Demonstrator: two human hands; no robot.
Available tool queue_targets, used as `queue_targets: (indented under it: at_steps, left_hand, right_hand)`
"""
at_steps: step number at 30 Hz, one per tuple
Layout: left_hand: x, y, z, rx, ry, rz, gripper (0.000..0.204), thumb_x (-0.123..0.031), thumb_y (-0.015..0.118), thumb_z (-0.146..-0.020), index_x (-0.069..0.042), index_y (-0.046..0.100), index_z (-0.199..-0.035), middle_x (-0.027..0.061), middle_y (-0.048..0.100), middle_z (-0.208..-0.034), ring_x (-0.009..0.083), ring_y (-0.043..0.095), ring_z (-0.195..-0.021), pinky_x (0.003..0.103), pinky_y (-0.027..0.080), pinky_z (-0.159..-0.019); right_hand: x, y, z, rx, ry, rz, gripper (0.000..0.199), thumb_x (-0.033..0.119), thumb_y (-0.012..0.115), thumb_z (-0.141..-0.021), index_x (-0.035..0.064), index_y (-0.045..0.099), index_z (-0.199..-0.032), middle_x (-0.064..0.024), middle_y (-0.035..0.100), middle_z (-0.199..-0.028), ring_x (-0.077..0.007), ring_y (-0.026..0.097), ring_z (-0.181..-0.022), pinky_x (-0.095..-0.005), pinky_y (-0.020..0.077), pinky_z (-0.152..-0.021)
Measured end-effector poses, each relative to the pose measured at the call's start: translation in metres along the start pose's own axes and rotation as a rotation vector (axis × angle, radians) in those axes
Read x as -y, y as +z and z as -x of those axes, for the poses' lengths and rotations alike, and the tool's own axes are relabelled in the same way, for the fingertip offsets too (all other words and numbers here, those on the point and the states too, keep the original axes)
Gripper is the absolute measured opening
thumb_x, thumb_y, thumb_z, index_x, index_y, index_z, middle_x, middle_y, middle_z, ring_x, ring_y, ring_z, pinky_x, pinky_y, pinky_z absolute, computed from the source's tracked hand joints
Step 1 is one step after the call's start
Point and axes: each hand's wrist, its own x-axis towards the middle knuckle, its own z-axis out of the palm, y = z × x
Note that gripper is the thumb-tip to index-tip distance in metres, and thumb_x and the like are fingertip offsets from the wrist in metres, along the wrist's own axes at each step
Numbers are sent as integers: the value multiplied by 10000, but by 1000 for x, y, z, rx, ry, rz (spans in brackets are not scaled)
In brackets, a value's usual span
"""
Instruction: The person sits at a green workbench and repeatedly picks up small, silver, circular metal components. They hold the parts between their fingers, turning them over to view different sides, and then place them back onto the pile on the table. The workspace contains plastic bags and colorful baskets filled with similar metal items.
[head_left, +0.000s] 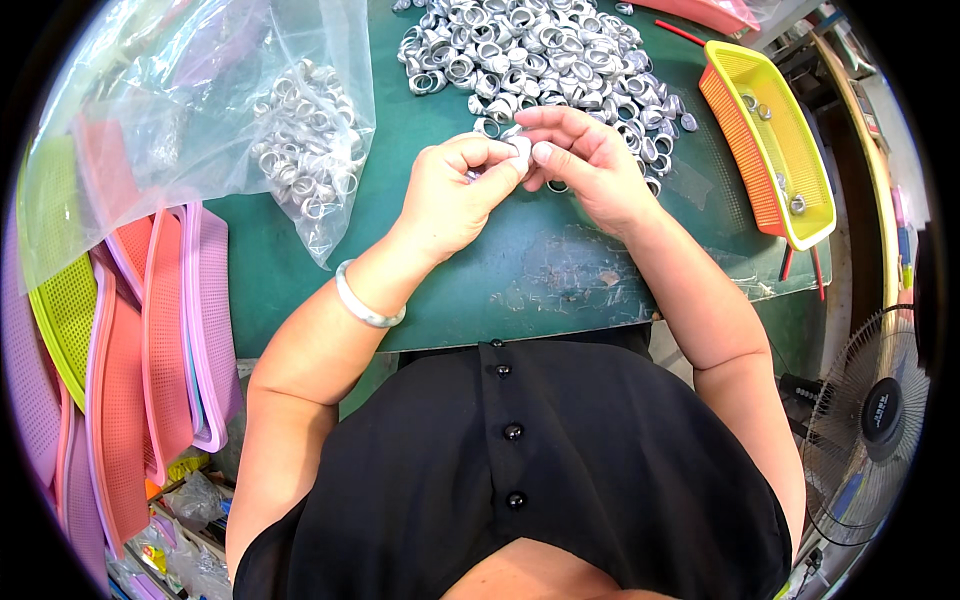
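Over the near edge of a pile of silver-grey metal rings [545, 50], my two hands meet. My left hand [455, 195], with a pale bangle [362, 300] on its wrist, pinches a small silver ring [521, 147] between thumb and forefinger. My right hand [598, 170] closes on the same ring from the other side, thumb against it and fingers curled behind. The fingertips hide most of the ring. A few loose rings lie just under and beside my fingers.
A clear plastic bag [215, 130] with more rings [305, 150] lies on the green table [560, 280] at left. At right stands a yellow basket [775, 150] holding a few rings. Pink, purple and green baskets [120, 380] are stacked at left. A fan [872, 425] stands lower right.
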Motion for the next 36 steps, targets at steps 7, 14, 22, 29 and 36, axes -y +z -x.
queue_targets:
  at_steps: [7,14,22,29,36]
  left_hand:
    - [4,0,-1,-5,178,-208,67,-86,634,-780,-23,659,-777,19,547,-663,86,487,-612,231,402,-555]
    - [2,1,0,17,197,-224,59,-78,629,-779,-27,657,-768,22,555,-672,94,488,-608,235,407,-555]
    - [1,2,0,49,140,-228,75,-94,622,-790,-29,657,-777,22,556,-679,90,487,-624,235,410,-577]
    - [6,1,-1,45,108,-162,82,-99,623,-792,-24,657,-788,19,562,-688,81,496,-641,233,413,-587]
    - [6,5,0,15,2,55,105,-76,599,-801,10,647,-764,33,602,-734,77,539,-673,221,424,-594]
  right_hand:
    - [0,-1,0,17,23,-79,319,69,556,-852,-5,501,-1158,-89,600,-943,-126,581,-761,-252,494,-685]
    - [2,-4,0,47,100,-163,340,48,537,-851,-3,484,-1183,-72,598,-971,-137,586,-828,-264,492,-700]
    - [0,-6,-2,56,145,-239,346,45,539,-845,-9,480,-1181,-68,595,-952,-130,584,-794,-255,491,-684]
    - [1,-4,-2,42,148,-226,344,47,538,-846,-11,479,-1180,-66,593,-937,-125,580,-776,-251,489,-675]
    - [-1,-3,-2,18,148,-211,347,41,547,-839,-9,482,-1176,-71,592,-934,-125,573,-751,-253,486,-673]
